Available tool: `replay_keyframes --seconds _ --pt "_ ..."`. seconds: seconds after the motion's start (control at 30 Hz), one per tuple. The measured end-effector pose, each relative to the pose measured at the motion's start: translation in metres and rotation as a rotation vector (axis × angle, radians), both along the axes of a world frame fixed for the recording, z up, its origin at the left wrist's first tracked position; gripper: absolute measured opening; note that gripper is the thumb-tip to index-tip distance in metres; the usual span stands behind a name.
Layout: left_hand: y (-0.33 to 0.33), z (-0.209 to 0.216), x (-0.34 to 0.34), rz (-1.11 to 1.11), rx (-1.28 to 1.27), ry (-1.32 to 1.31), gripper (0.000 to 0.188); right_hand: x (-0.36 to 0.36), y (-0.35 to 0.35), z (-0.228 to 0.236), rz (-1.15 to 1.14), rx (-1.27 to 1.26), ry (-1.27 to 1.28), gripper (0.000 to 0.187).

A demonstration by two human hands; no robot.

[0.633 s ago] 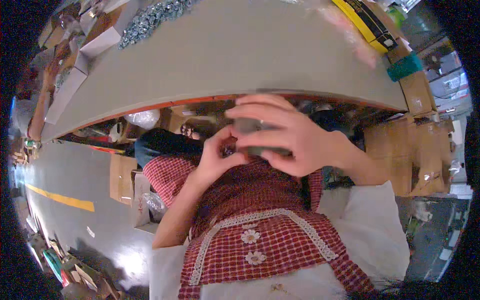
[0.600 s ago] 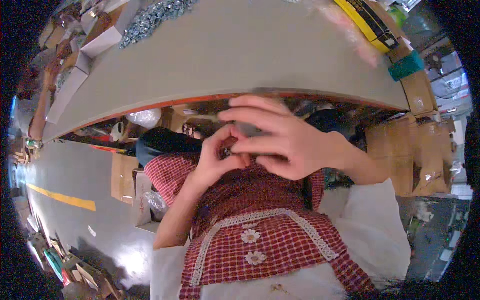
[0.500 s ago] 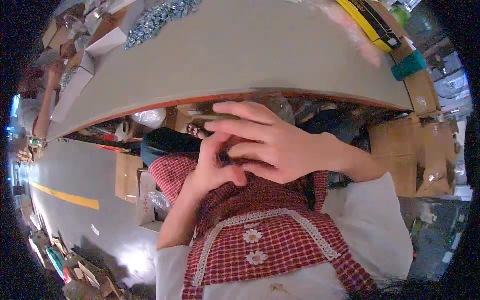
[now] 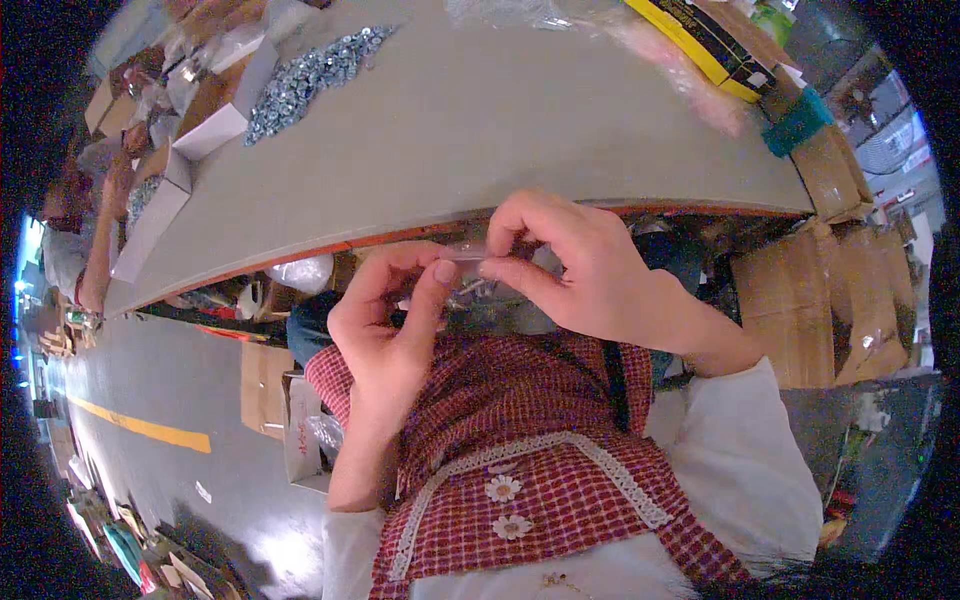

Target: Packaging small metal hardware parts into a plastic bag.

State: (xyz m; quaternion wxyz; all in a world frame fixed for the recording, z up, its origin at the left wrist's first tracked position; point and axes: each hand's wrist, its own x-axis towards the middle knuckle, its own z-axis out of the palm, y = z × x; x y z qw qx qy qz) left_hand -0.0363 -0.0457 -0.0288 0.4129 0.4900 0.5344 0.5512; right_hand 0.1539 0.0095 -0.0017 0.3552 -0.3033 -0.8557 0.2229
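Head view: left hand (image 4: 385, 325) and right hand (image 4: 580, 275) meet below front edge of grey table (image 4: 520, 120), above red checked apron (image 4: 530, 440). 2 hands pinch top edge of small clear plastic bag (image 4: 470, 270) between thumb and fingertips, fingers nearly closed. Bag contents unclear. Pile of metal parts (image 4: 310, 75) on table far left, well apart.

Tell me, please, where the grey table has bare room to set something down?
The table's wide middle is bare, from the pile of small metal parts across to the yellow box and down to the near edge above both hands. The left end is crowded with cardboard boxes.
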Motion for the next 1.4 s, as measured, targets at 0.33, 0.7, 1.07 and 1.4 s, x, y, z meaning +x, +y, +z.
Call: replay_keyframes --seconds 0.33,0.7,1.07,1.4 --pt "0.013 0.012 0.025 -0.092 0.366 0.33 0.007 0.02 -0.001 -0.008 0.026 -0.012 0.058 0.016" --pt "0.041 0.015 0.065 -0.281 0.268 0.125 0.004 0.093 -0.021 0.002 -0.053 -0.126 0.095 0.016" --pt "0.132 -0.008 0.023 -0.176 0.27 0.065 0.017 0.278 -0.044 0.0 -0.948 -0.05 0.968 0.016" --pt "0.149 -0.033 0.004 -0.108 0.29 0.316 0.022 0.29 0.146 -0.087 -1.188 0.484 -0.289 0.029"
